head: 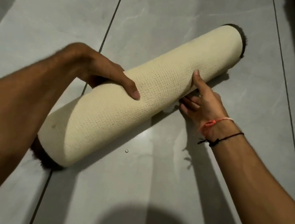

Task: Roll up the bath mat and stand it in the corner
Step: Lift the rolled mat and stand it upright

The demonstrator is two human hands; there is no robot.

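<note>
Bath mat (136, 94) fully rolled, lying slantwise on grey floor tiles (180, 176). Left hand (99, 70) and right hand (200, 103) both clasping roll mid-length. Left to do: standing in corner.

Bath mat (124, 106) cream woven mesh backing, dark fuzzy pile, glossy grey floor tiles (177, 19)
</note>
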